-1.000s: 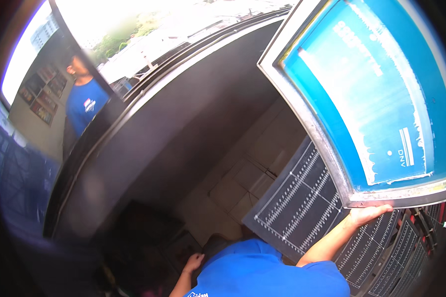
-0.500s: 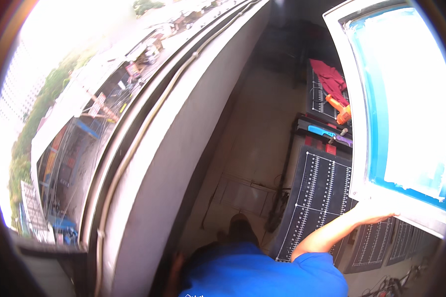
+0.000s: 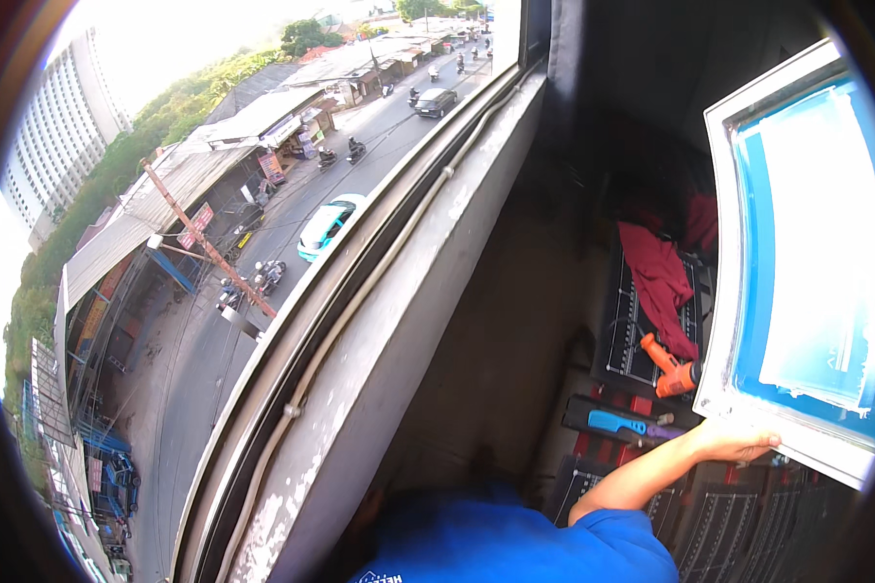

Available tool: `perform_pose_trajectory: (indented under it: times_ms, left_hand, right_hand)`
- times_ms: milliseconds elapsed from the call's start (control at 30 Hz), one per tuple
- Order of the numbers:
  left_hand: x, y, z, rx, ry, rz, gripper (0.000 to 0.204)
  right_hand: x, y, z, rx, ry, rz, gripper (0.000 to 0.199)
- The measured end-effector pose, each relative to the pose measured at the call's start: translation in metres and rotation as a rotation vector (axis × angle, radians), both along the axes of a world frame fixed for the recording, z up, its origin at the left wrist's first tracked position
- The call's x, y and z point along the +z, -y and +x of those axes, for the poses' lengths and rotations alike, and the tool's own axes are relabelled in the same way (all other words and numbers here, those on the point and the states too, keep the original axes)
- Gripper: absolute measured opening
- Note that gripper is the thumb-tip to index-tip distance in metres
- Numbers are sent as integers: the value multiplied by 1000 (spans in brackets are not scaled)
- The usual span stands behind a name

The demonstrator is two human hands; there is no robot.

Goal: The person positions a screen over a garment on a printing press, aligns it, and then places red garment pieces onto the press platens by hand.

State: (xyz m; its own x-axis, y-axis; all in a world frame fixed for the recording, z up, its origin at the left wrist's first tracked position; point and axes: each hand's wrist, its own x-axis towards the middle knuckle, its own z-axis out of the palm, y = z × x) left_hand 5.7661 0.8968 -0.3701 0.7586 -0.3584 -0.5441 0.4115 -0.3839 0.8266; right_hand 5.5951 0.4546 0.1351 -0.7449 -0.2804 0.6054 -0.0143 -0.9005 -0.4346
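Screen frame (image 3: 817,262), pale-rimmed around a blue face with a large whitish area, is tilted at the right of the view, above or in front of dark boards (image 3: 715,530) with white scale marks; whether it touches any of them I cannot tell. Only 1 hand can be seen at work: the right hand (image 3: 734,443), reaching from a blue sleeve (image 3: 627,544), has the frame by its lower edge. Its fingers look closed around that edge, though the parts behind it are hidden. The left hand cannot be made out, so the state of its fingers cannot be told.

The step in hand, I judge, is bearing the frame by that edge. A next move would call for a steady wrist, since most of the frame lies above the grip and could tip, and perhaps for a 2nd hand at another edge. It would also call for care on the left: a red cloth (image 3: 651,272), an orange power tool (image 3: 673,371) and a black tray (image 3: 575,413) holding a blue tool (image 3: 617,421) appear just beside the frame in this view. Farther left, well apart, a ledge (image 3: 379,364) with peeling paint runs along the opening above a street (image 3: 204,389).
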Motion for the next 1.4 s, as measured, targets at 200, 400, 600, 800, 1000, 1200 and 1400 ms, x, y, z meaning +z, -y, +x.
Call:
perform_pose_trajectory:
  times_ms: [200, 400, 600, 800, 1000, 1200, 1400]
  left_hand:
    - [10, -22, -4, 42, -75, 48, 42]
    - [18, -30, -4, 42, -88, 45, 42]
    - [14, -45, 5, 12, -94, 38, 42]
    - [7, -36, 33, -45, -108, 36, 42]
    - [10, 3, 90, -133, -144, 79, 42]
    - [45, 88, 185, -226, -117, 109, 41]
    - [123, 254, 330, -437, 123, 31, 41]
  right_hand:
    - [10, -19, 7, 7, -31, -5, 82]
    - [11, -20, 2, 5, 6, 5, 76]
    - [24, -35, 22, -108, 2, -52, 60]
    - [26, -28, 25, -187, -15, -44, 63]
    - [23, -5, 26, -334, -1, 45, 85]
    - [21, 42, 24, -306, 115, 93, 101]
    - [25, 63, 18, -366, 201, 137, 94]
